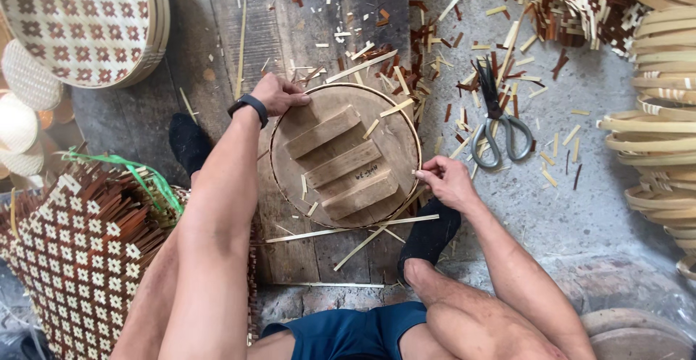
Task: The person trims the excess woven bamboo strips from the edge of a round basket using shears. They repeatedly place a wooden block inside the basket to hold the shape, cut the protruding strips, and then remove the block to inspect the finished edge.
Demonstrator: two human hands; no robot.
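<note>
Nearest, we list our own knees and dark shorts at the bottom edge, with both feet in black socks planted on the wooden boards (290,251) of the floor. Next, our right hand (446,181) pinches the near right rim of the round wooden mould (391,142), fingers closed on a thin bamboo strip (418,175) that hugs the rim. Our left hand (278,93), a black watch (250,105) on its wrist, presses down on the far left rim of the same mould, fingers curled over the edge. Three wooden battens (341,163) run across the mould's face; it lies flat on the boards between our feet. Beside our left leg leans a stack of woven mats (72,258) in brown and cream check, tied with green string (138,171). Further right, grey-handled scissors (499,131) rest on the concrete among bamboo offcuts (435,48). Stacked bamboo hoops (656,128) line the right edge. Farthest left, a round woven tray (80,23) stands on edge.
</note>
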